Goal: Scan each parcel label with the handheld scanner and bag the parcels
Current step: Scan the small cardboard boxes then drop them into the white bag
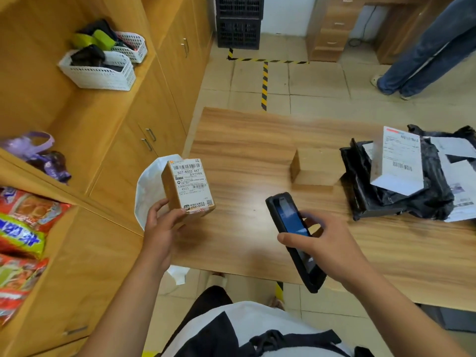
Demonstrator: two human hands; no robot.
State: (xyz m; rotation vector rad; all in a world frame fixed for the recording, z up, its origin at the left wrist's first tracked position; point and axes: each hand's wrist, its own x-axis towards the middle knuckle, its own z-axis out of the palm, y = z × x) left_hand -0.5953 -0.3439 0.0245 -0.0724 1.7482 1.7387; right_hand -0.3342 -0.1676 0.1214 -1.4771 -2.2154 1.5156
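My left hand (161,222) grips a small brown cardboard parcel (189,186) by its lower end, label with barcodes facing up, over the table's left edge. Behind the parcel hangs a white bag (148,191), its mouth showing beside the table. My right hand (327,243) holds the black handheld scanner (293,235), screen up, its head aimed toward the parcel and a short way to its right. On the table's right side lie a plain brown box (315,168) and a heap of black poly mailers (396,186) with a white labelled parcel (398,161) on top.
The wooden table (244,140) spans the middle. Wooden cabinets and shelves stand at left with white baskets (100,70), snack packs (23,228) and a purple bag (38,153). Black crates (238,21) stand at the back. Another person's legs (422,57) are at top right.
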